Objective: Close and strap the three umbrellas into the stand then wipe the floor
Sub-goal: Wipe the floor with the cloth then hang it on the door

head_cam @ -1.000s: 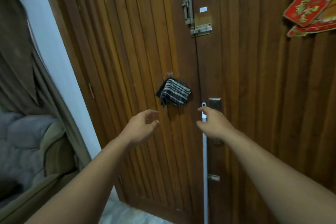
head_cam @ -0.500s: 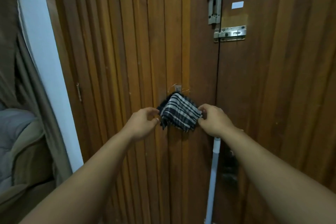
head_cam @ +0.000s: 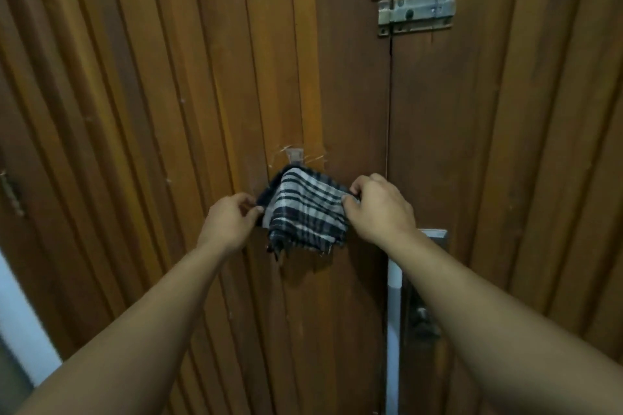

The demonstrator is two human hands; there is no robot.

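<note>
A dark-and-white checked cloth (head_cam: 305, 212) hangs from a small clear hook (head_cam: 295, 155) on the wooden door (head_cam: 168, 111). My left hand (head_cam: 229, 221) pinches the cloth's left edge. My right hand (head_cam: 379, 209) pinches its upper right corner. The cloth is stretched a little between both hands and still hangs at the hook. No umbrella or stand is in view.
A white pole (head_cam: 393, 330) leans upright against the door below my right wrist. A metal handle plate (head_cam: 435, 236) sits behind that wrist. Two metal bolts (head_cam: 416, 12) are fixed near the top. A white wall strip (head_cam: 20, 323) shows at the lower left.
My right hand let go of the white pole and rose to the cloth. My left hand also reached the cloth. Both now grip it, and the view has closed in on the door.
</note>
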